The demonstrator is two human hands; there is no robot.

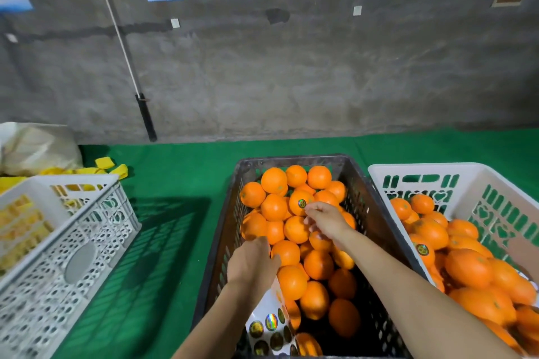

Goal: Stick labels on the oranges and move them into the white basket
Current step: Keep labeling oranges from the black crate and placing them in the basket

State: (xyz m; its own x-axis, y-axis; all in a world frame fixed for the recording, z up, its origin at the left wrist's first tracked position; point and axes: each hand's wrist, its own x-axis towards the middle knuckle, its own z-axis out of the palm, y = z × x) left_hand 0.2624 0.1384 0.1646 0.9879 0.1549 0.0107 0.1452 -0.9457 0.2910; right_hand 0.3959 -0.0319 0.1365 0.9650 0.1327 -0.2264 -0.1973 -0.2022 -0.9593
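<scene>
My right hand (326, 220) reached into the dark crate (354, 181) on the green table (180, 181), its fingertips (309, 208) pinched together at the edge of a shiny round label (302, 203) that sat on an orange (300, 202) near the top of the heap. My left hand (252, 261) rested lower on the pile, fingers curled over the top of the sticker sheet (269, 322), which hung down inside the crate's near wall; whether they gripped it tightly I could not tell. To finish the step well, I judged, the label wanted a firm press across its whole face so no rim lifted from the pebbled peel, with the orange kept from rolling among its neighbours. Then the fruit should be lifted straight up, clear of the others, and carried to the white basket (431, 169) just beside the crate on my right, where labelled oranges (466, 268) already lay. Set down rather than dropped, it would not bruise.
</scene>
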